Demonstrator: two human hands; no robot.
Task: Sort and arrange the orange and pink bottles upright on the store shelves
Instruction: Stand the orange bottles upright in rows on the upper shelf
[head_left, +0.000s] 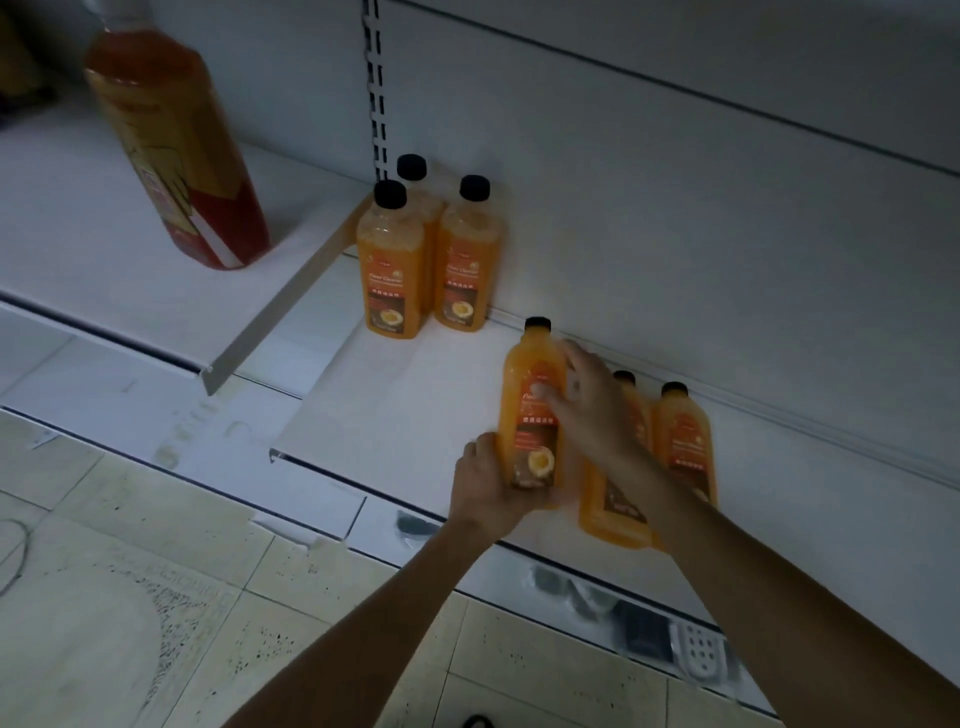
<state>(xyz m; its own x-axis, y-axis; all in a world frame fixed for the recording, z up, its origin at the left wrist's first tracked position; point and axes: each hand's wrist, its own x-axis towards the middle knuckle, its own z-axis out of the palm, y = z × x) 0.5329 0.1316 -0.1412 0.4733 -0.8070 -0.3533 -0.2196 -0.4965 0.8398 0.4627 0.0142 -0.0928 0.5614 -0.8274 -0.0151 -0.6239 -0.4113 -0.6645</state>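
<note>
An orange bottle (530, 395) with a black cap sits on the low white shelf (405, 415). My left hand (488, 483) grips its base and my right hand (587, 400) holds its upper body. Just right of it, two more orange bottles lie flat, one (613, 493) partly hidden under my right forearm, the other (685, 447) further right. Three orange bottles (395, 275) stand upright together at the back left of this shelf. A large red-orange bottle (176, 145) stands on the higher shelf at left.
A white back wall (675, 208) with a slotted upright rail (376, 88) rises behind the shelf. A metal divider edge (280, 306) separates the two shelves. Tiled floor (156, 597) lies below, and dark price-tag holders (649, 634) line the shelf front.
</note>
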